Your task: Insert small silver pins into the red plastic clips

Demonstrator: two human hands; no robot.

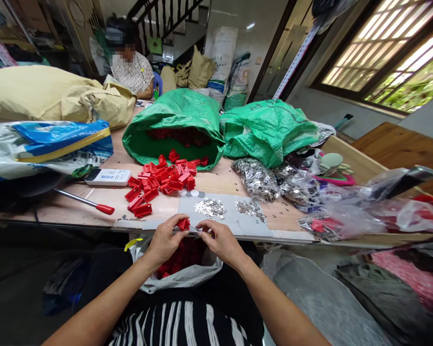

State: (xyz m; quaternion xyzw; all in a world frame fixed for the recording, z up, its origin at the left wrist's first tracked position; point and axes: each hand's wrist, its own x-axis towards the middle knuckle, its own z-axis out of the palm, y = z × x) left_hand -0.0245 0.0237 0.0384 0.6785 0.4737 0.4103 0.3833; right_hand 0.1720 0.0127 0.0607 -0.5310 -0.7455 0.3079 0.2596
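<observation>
My left hand (166,240) pinches a small red plastic part (183,224) at the table's near edge. My right hand (218,240) is closed on a thin metal piece (197,229) held against that part. Below both hands a plastic bag (182,276) on my lap holds more red parts. A loose pile of red parts (159,182) lies on the table beyond my left hand. Small heaps of silver metal pieces (211,207) lie on a grey sheet (187,204) just past my right hand.
A green sack (173,122) spills red parts; a second green sack (267,127) lies to its right. Clear bags of metal pieces (256,178), a remote (108,177) and a red-handled screwdriver (84,202) are on the table. Another person (132,65) sits at the far end.
</observation>
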